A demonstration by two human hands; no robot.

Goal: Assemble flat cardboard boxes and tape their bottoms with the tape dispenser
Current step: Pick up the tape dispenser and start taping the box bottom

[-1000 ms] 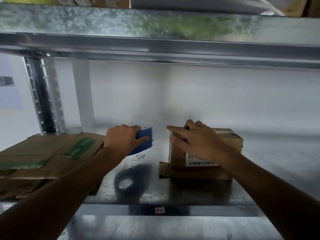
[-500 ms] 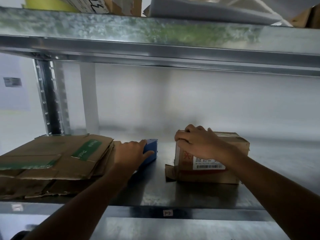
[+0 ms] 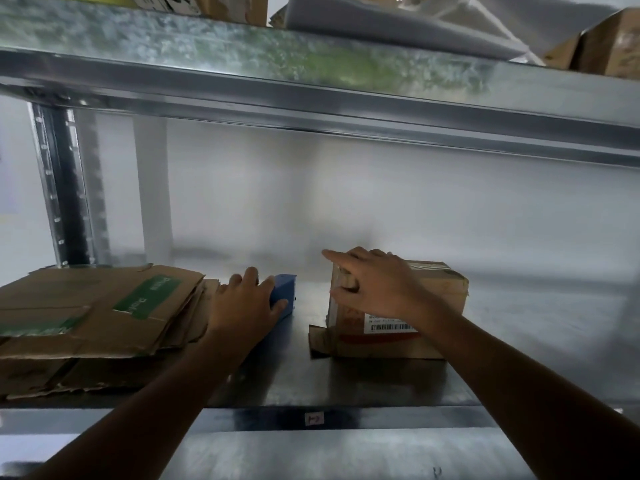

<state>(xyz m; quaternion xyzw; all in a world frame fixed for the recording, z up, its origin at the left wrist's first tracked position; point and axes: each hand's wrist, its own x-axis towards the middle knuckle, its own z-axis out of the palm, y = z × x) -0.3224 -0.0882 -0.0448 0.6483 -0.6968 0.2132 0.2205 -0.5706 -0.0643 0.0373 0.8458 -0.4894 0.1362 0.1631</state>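
A blue tape dispenser (image 3: 286, 293) stands on the metal shelf (image 3: 363, 386), just right of a stack of flat cardboard boxes (image 3: 104, 306) with green tape strips. My left hand (image 3: 244, 304) lies over the dispenser. Its fingers are spread and lifted, and the thumb is against the blue side. A small assembled cardboard box (image 3: 440, 296) with a barcode label stands to the right, a loose flap sticking out at its lower left. My right hand (image 3: 374, 285) holds the box's top left corner, thumb on the front face and index finger pointing straight out.
The upper shelf beam (image 3: 311, 98) hangs low overhead, with boxes and white sheeting on top. A perforated steel upright (image 3: 69, 188) stands at the back left. A white wall closes the back. Bare shelf runs to the right of the small box.
My left hand lowered the tape dispenser onto the shelf beside the flat stack, and its fingers have loosened. My right hand stayed on the small box, and its index finger has straightened.
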